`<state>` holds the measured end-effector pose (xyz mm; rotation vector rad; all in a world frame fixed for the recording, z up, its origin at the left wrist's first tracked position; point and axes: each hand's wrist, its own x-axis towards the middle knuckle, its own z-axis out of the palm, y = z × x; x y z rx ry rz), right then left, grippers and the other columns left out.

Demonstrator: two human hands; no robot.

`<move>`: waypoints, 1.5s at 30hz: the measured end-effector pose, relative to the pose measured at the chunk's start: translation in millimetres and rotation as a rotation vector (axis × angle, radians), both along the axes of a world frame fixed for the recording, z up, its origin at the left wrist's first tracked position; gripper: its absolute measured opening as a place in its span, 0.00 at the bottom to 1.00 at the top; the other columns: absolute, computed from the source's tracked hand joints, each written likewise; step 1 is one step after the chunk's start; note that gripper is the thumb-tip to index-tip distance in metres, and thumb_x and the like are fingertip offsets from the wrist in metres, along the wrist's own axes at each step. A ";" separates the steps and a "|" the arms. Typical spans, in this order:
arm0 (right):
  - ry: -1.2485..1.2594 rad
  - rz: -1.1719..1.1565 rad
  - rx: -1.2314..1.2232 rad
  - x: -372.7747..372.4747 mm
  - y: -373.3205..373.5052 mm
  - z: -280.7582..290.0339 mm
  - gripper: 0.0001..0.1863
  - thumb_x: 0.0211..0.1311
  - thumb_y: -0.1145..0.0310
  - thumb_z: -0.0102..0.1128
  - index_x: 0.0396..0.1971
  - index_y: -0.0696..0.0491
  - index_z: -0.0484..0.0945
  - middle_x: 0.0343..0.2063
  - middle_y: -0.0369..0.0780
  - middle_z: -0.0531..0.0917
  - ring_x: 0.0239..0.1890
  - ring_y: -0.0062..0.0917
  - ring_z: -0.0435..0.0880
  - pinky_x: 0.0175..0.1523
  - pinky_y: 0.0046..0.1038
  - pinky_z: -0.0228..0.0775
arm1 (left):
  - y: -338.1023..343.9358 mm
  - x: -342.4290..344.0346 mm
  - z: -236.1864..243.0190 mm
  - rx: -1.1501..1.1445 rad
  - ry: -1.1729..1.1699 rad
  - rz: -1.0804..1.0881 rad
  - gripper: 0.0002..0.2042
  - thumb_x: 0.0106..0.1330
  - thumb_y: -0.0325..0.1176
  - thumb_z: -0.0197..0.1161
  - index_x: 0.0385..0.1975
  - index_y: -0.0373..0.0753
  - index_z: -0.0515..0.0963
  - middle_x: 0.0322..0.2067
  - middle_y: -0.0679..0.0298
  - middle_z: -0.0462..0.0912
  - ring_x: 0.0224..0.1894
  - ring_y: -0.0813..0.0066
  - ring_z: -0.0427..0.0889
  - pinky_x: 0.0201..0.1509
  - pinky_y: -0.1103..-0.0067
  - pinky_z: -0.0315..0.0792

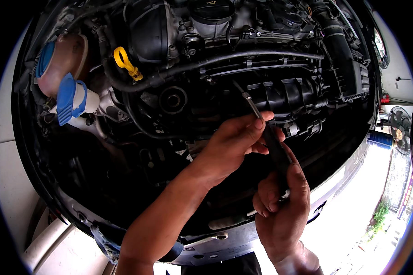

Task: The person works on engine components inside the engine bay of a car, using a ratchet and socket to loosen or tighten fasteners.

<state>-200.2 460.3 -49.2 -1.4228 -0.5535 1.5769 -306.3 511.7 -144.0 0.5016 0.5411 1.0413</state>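
Both of my hands are on one slim tool, a screwdriver (253, 106) by its look, with a metal shaft and a black handle. It slants up and left over the engine. My left hand (229, 142) pinches it where the shaft meets the handle. Lower down, my right hand (284, 201) is wrapped round the handle's rear end. The dark tip lies in front of the black ribbed intake manifold (284, 94); whether it touches anything I cannot tell.
A yellow dipstick loop (121, 59) stands left of the black hose (243, 54). Further left are a coolant tank (66, 57) and a blue-capped washer filler neck (73, 98). The car's front panel (197, 247) runs along the near side. A fan (399, 133) stands far right.
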 end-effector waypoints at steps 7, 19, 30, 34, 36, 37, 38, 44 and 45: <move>0.099 -0.116 -0.033 -13.3 -4.6 -0.3 0.27 0.70 0.55 0.39 0.61 0.59 0.61 0.11 0.28 0.59 0.12 0.10 0.54 0.17 0.15 0.48 | -2.1 -7.6 1.4 -0.023 0.046 -0.025 0.23 0.73 0.43 0.46 0.60 0.33 0.66 0.43 0.58 0.79 0.50 0.67 0.77 0.57 0.68 0.67; -0.604 0.453 0.356 9.3 11.8 11.8 0.27 0.60 0.71 0.59 0.58 0.62 0.64 0.22 0.38 0.77 0.16 0.13 0.70 0.21 0.18 0.61 | 1.3 -7.9 4.7 -0.032 -0.020 0.057 0.21 0.68 0.48 0.55 0.47 0.35 0.74 0.33 0.65 0.80 0.38 0.77 0.77 0.49 0.76 0.67; -1.247 0.980 0.644 24.2 38.1 17.9 0.25 0.57 0.77 0.58 0.56 0.61 0.67 0.18 0.39 0.77 0.18 0.22 0.77 0.21 0.23 0.69 | 5.3 -5.4 -0.6 -0.052 0.122 0.028 0.20 0.66 0.50 0.57 0.40 0.37 0.76 0.30 0.70 0.77 0.36 0.80 0.75 0.50 0.76 0.68; -0.241 0.495 0.134 22.5 30.1 15.0 0.30 0.57 0.75 0.61 0.58 0.64 0.63 0.18 0.41 0.79 0.16 0.21 0.78 0.19 0.23 0.67 | 2.4 -4.7 17.0 -0.108 -0.058 0.119 0.19 0.67 0.46 0.57 0.44 0.35 0.75 0.36 0.64 0.80 0.42 0.74 0.79 0.54 0.72 0.69; -0.409 0.483 0.242 18.0 29.6 16.2 0.32 0.56 0.74 0.62 0.60 0.63 0.61 0.16 0.40 0.78 0.14 0.21 0.76 0.19 0.23 0.67 | 2.0 -3.1 18.1 -0.136 -0.243 0.140 0.18 0.67 0.45 0.56 0.45 0.35 0.75 0.38 0.61 0.80 0.45 0.72 0.80 0.55 0.72 0.69; -0.740 0.556 0.462 14.5 30.6 16.6 0.33 0.55 0.74 0.62 0.61 0.62 0.60 0.14 0.38 0.75 0.12 0.20 0.74 0.18 0.22 0.66 | 1.6 -3.7 13.6 -0.094 -0.245 0.147 0.18 0.68 0.43 0.56 0.47 0.35 0.75 0.39 0.60 0.81 0.46 0.71 0.80 0.55 0.72 0.70; -0.952 0.662 0.635 14.0 37.3 15.8 0.35 0.54 0.75 0.63 0.62 0.60 0.60 0.17 0.39 0.77 0.13 0.22 0.75 0.18 0.24 0.66 | -0.8 -8.9 8.6 -0.061 -0.223 0.164 0.17 0.68 0.42 0.56 0.48 0.35 0.74 0.41 0.59 0.81 0.48 0.69 0.80 0.55 0.72 0.71; -1.174 1.050 0.679 32.6 52.4 28.3 0.34 0.55 0.76 0.62 0.63 0.55 0.61 0.17 0.34 0.74 0.13 0.18 0.72 0.17 0.23 0.64 | 6.3 -0.9 4.2 -0.037 -0.070 0.123 0.17 0.68 0.40 0.55 0.49 0.34 0.73 0.41 0.63 0.81 0.47 0.72 0.80 0.59 0.68 0.71; -0.895 0.929 0.550 29.5 48.2 23.4 0.32 0.56 0.76 0.60 0.63 0.55 0.62 0.15 0.32 0.71 0.13 0.16 0.69 0.16 0.23 0.63 | 3.3 0.7 1.8 -0.028 -0.186 0.154 0.16 0.69 0.37 0.55 0.48 0.32 0.73 0.42 0.64 0.80 0.49 0.73 0.79 0.61 0.68 0.70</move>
